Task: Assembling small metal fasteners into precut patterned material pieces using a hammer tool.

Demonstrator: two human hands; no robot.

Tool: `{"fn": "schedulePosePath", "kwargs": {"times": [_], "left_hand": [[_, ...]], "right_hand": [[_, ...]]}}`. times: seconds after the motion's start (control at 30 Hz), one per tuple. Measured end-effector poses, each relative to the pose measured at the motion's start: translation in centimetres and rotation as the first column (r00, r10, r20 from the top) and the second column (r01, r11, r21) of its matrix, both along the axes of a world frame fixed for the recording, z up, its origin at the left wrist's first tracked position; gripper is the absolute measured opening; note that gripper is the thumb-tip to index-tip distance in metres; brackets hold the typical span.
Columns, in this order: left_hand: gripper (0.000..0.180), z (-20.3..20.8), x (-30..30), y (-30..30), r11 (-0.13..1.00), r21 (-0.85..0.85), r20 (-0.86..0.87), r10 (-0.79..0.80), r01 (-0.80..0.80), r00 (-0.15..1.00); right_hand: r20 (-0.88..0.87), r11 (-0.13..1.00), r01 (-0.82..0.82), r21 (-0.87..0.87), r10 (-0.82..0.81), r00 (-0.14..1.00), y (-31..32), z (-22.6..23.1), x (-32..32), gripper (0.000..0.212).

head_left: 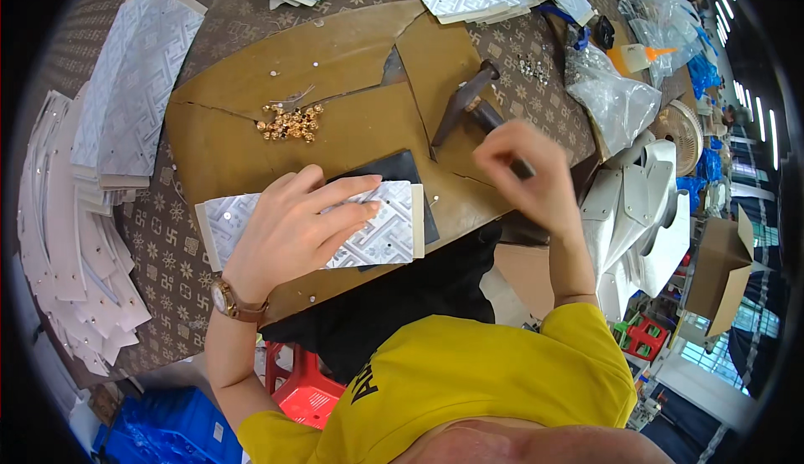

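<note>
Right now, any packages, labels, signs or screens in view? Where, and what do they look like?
Clear plastic bags: right of the brown board, crumpled, see-through, contents unclear.
More clear bags: far right corner of the table, crumpled, with an orange-tipped thing on them.
Cardboard box: on the floor at right, brown, flaps open.
Blue crate: lower left, under the table.
No signs or screens visible.

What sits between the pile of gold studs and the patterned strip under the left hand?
Head view: only bare brown cardboard between the gold studs and the patterned strip under the left hand.
</note>
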State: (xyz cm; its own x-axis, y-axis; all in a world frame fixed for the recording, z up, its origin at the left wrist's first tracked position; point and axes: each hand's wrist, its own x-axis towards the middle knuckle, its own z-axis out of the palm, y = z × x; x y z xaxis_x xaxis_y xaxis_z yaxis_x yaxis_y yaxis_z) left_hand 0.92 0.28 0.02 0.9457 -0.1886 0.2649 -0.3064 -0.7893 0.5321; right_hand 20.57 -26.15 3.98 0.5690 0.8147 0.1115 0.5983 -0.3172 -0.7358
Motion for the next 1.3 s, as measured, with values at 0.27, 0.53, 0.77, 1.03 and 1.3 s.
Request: {"fn": "schedulePosePath", "kwargs": {"times": [0.27,0.53,0.77,1.03,1.3], "left_hand": [[0.015,-0.1,0.4,0.0,0.999,-0.047,0.010,0.007,-0.007,1.000],[0.021,0.5,0.6,-0.4,0.999,-0.036,0.006,-0.007,0.007,1.000],[0.023,0.7,0.6,-0.3,0.998,-0.063,0.007,-0.019,0.019,1.000],[0.024,0.5,0.4,0.2,0.999,-0.031,-0.014,-0.035,0.035,0.999],[0.026,0.1,0.2,0.4,0.999,0.001,-0.033,-0.039,0.039,0.999]], "right_hand": [[0.042,0.987,0.154,0.036,-0.155,0.987,-2.3,-1.2,0.2,0.012],[0.250,0.917,0.399,-0.002,-0.386,0.888,-4.1,-3.6,6.2,0.011],[0.376,0.872,0.482,0.087,-0.477,0.795,-5.2,-6.4,11.2,0.014],[0.355,0.885,0.464,0.036,-0.445,0.822,-3.6,-7.8,14.2,0.012],[0.250,0.898,0.436,0.063,-0.437,0.864,-2.2,-4.4,8.5,0.006]]}}
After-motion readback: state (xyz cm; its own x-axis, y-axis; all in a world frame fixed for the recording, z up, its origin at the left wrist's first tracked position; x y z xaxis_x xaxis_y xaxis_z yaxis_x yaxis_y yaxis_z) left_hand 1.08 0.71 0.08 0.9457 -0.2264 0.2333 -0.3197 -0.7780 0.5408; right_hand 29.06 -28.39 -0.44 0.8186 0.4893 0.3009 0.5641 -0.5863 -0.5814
